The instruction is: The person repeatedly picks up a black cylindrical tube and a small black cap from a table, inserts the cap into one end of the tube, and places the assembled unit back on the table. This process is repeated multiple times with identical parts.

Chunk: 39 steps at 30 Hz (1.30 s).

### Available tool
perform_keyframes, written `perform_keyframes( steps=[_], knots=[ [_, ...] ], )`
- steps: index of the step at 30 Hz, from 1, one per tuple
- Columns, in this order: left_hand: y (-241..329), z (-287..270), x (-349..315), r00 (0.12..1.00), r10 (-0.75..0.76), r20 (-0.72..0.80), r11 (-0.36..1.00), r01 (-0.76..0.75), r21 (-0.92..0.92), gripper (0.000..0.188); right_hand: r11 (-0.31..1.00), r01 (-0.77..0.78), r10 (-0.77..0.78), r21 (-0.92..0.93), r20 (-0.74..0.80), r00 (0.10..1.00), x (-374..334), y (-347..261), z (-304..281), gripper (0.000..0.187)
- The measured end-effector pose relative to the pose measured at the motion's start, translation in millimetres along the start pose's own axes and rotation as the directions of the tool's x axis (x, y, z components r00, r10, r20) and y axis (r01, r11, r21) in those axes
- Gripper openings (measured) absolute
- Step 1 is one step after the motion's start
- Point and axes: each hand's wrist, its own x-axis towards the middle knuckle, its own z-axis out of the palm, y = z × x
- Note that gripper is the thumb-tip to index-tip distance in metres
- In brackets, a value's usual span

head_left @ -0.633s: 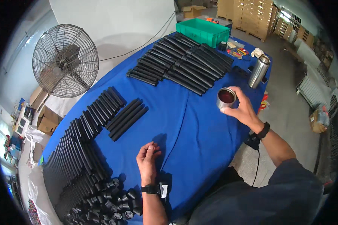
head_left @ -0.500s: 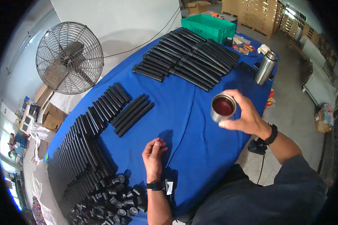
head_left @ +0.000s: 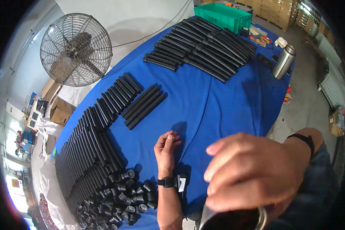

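A steel cup (head_left: 261, 219) with dark liquid in it is tilted close to the lower edge of the view. My right hand (head_left: 253, 174) is wrapped round it from above, slightly blurred. On the blue cloth, my left hand (head_left: 167, 148) rests with its fingers curled and the thumb against them; nothing shows in it. Beyond that hand lie several black tubes (head_left: 145, 107) side by side. Left of my left forearm is a heap of black round caps (head_left: 130, 199). A dense row of black tubes (head_left: 88, 145) runs along the table's left side.
At the far end, more black tubes (head_left: 203, 46) are stacked in front of a green bin (head_left: 222, 16). An open steel flask (head_left: 284, 62) stands at the right edge, near scissors (head_left: 265, 39). A caged fan (head_left: 76, 50) stands past the table's left edge.
My right hand has brought the cup nearer and down to the lower edge, tilting it. The whole view has shifted slightly; my left hand stays put on the cloth.
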Motion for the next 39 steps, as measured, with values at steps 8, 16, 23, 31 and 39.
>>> perform_keyframes(
  steps=[8,16,23,31,39],
  knots=[
    [-1.9,-2.0,0.0,0.999,-0.032,-0.036,0.998,0.034,0.049,0.025,0.760,0.492,-0.571,-0.425,-0.076,0.817,17.6,31.1,26.6,0.041],
    [-2.1,-7.3,-1.2,0.997,-0.064,-0.031,0.996,0.061,-0.068,0.029,0.988,-0.100,0.066,-0.118,-0.263,0.963,37.9,-45.2,8.3,0.026],
    [-4.2,-6.9,-0.2,1.000,-0.007,-0.020,1.000,0.007,0.012,0.029,0.996,0.015,-0.017,0.089,0.018,1.000,29.9,-20.3,-12.6,0.038],
    [-0.5,-1.7,-2.0,0.999,0.027,-0.039,1.000,-0.027,0.016,0.023,0.963,-0.265,0.266,0.052,-0.018,0.964,-38.3,21.5,-19.1,0.082],
    [0.7,3.0,-3.2,0.999,0.031,-0.032,0.999,-0.030,0.039,0.025,0.618,-0.769,0.599,-0.161,-0.538,0.594,-189.6,129.7,-35.2,0.073]
  ],
)
